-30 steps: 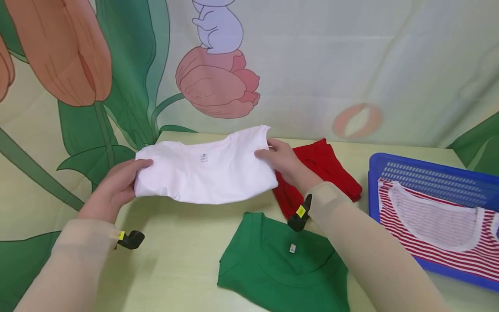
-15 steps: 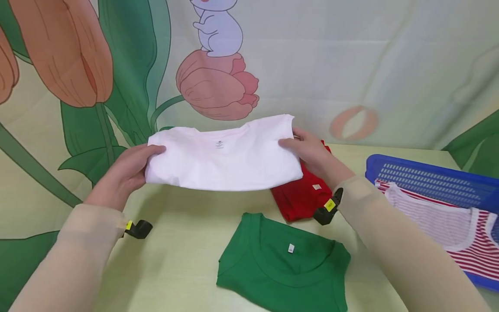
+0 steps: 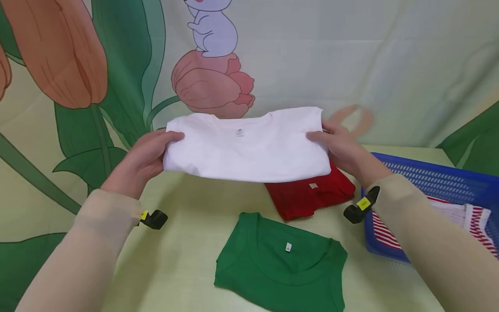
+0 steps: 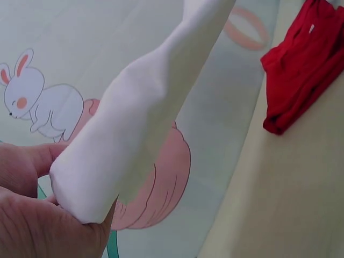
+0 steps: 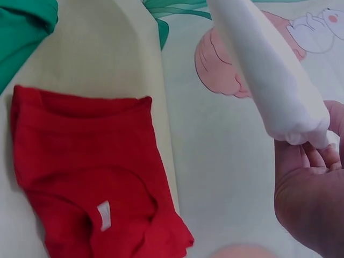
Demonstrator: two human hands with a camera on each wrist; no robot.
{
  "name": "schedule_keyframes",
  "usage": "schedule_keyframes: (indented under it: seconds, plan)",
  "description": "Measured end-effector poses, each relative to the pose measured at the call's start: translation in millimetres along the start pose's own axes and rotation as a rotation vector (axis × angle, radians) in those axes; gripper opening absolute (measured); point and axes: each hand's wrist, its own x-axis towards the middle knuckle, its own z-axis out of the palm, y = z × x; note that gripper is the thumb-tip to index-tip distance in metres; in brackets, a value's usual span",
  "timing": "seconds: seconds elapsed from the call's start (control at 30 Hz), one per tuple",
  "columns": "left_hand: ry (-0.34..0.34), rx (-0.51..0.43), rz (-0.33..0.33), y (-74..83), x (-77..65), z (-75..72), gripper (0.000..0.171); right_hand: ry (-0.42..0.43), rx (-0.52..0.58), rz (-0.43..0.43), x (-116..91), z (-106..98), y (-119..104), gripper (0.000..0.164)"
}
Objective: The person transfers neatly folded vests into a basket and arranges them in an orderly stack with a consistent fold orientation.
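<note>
A folded white shirt (image 3: 245, 151) with a small printed neck label hangs in the air above the table, stretched between both hands. Its left edge is pinched by the left hand (image 3: 146, 156), thumb in front and fingers behind. At the opposite edge the right hand (image 3: 345, 147) grips the cloth in the same way. Below and behind the shirt lies a folded red shirt (image 3: 292, 201), partly covered by it in the head view. Closer to the person a green shirt (image 3: 280, 268) lies folded on the table, its white tag showing at the neckline.
To the right a blue basket (image 3: 436, 175) holds a red-and-white striped shirt (image 3: 386, 232); the right forearm passes in front of both. A curtain (image 3: 296, 56) printed with tulips and a rabbit rises behind the pale table (image 3: 187, 251).
Both hands have carried the white shirt up and to the right, away from the tabletop. More of the red shirt's front, with its tag, shows now. The green shirt stays in place.
</note>
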Motion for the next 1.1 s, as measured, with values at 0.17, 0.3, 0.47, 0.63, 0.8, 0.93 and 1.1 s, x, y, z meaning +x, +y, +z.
schedule_keyframes:
  seconds: [0.17,0.3,0.47,0.63,0.8,0.93,1.1]
  plan:
    - [-0.021,0.005,0.020,7.6,1.7,17.3,0.065,0.034,-0.005,-0.004,-7.9,-18.1,-4.8,0.063]
    - [-0.019,-0.013,0.030,13.3,3.2,28.6,0.065,0.053,0.019,0.002,-12.9,-30.4,-9.2,0.067]
    - [-0.014,-0.009,0.039,17.3,4.9,41.3,0.064,0.044,-0.008,-0.013,-20.0,-44.9,-12.7,0.064]
    - [-0.038,-0.023,0.052,20.4,6.6,51.6,0.063,0.056,-0.048,0.016,-27.6,-57.4,-16.6,0.070]
    - [-0.024,-0.043,0.060,27.5,9.1,66.2,0.060,0.077,-0.092,0.050,-34.6,-69.7,-22.2,0.078]
    - [-0.018,-0.058,0.069,33.6,11.1,78.0,0.060,0.089,-0.093,0.071,-39.4,-80.9,-26.3,0.083]
    - [-0.035,-0.063,0.093,39.1,12.1,91.2,0.057,0.083,-0.080,0.069,-47.2,-94.0,-31.5,0.085]
